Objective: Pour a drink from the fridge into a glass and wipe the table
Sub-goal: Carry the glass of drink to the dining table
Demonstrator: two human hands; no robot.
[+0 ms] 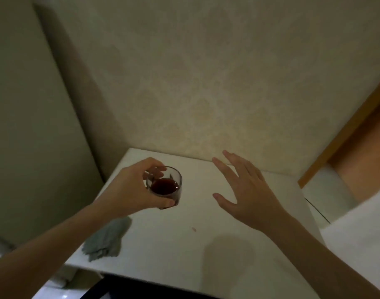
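Note:
A short clear glass (pixel 167 186) holds a dark red drink. My left hand (pixel 133 188) grips it from the left side, fingers wrapped around its wall, over the back left part of the white table (pixel 184 251). I cannot tell whether the glass touches the tabletop. My right hand (pixel 245 190) hovers to the right of the glass with its fingers spread and nothing in it. A grey cloth (pixel 108 240) lies crumpled near the table's left front edge, partly hidden under my left forearm. A small reddish spot (pixel 194 229) marks the tabletop in front of the glass.
A patterned beige wall (pixel 206 83) stands right behind the table. A tall pale panel (pixel 22 126) rises on the left. At the right are a wooden frame (pixel 344 130), a white surface (pixel 361 244) and a thin dark cable (pixel 318 212).

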